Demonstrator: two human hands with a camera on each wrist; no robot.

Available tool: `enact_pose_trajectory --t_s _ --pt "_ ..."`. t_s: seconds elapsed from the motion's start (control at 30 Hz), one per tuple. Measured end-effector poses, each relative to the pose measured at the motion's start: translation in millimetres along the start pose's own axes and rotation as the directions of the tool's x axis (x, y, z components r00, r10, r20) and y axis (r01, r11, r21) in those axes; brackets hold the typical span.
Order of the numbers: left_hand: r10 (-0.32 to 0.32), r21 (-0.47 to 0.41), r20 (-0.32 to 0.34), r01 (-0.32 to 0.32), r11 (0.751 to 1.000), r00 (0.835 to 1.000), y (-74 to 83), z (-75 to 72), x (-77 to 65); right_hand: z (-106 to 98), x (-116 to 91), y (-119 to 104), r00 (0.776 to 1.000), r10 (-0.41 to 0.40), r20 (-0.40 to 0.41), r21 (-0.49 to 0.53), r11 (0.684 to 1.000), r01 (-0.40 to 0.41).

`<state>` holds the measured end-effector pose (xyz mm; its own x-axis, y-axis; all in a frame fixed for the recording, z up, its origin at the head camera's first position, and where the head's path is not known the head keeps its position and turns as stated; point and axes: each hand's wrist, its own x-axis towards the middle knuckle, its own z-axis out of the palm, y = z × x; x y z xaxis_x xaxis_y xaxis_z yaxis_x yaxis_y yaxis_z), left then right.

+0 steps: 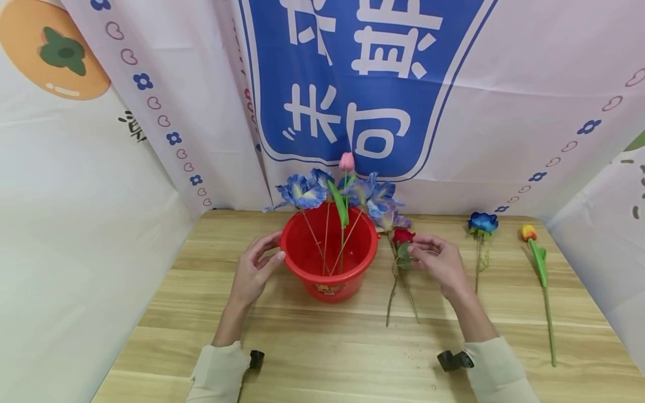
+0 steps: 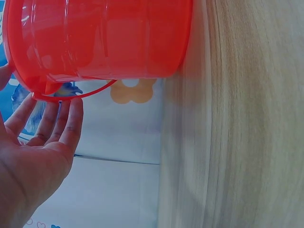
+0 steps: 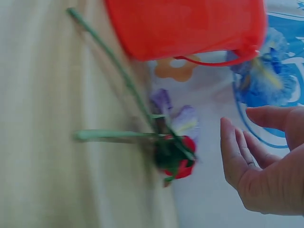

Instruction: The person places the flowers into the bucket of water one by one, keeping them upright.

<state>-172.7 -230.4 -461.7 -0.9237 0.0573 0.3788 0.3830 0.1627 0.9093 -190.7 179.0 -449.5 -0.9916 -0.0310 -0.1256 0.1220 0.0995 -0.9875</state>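
A red bucket (image 1: 327, 285) stands on the table with several blue irises (image 1: 302, 193) and a pink tulip (image 1: 346, 162) in it, their stems leaning inside. At its left side my left hand (image 1: 256, 267) touches the rim and handle (image 2: 99, 90) with nearly straight fingers. My right hand (image 1: 439, 260) is beside a red rose (image 1: 403, 235) right of the bucket; in the right wrist view its fingers are apart from the rose and hold nothing. A pale purple iris (image 1: 390, 219) lies by the rose, their stems crossing on the table.
Farther right, a blue rose (image 1: 482, 223) and a red-yellow tulip (image 1: 529, 233) lie on the wooden table (image 1: 342, 352). A printed white-and-blue cloth (image 1: 211, 84) hangs along the table's back edge.
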Motion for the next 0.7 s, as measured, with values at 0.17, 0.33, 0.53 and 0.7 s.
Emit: enact_pose_trajectory --t_s 0.17,0.33,0.53,0.7 --pt "-0.007 -0.001 0.003 0.007 1.000 1.000 -1.1 0.8 0.2 4 1 18 0.997 0.068 0.037 -0.039 0.997 -0.067" --pt "-0.010 0.001 0.005 0.010 1.000 1.000 -1.7 0.7 0.2 3 2 30 0.991 0.123 0.043 -0.084 0.989 -0.119" --pt "-0.004 0.003 0.004 0.004 1.000 1.000 -1.5 0.0 0.7 0 6 37 0.984 0.173 0.038 -0.124 0.978 -0.167" --pt "-0.007 0.004 0.002 0.007 1.000 1.000 -1.4 -0.3 0.1 2 9 38 0.983 0.186 0.002 -0.213 0.960 -0.181"
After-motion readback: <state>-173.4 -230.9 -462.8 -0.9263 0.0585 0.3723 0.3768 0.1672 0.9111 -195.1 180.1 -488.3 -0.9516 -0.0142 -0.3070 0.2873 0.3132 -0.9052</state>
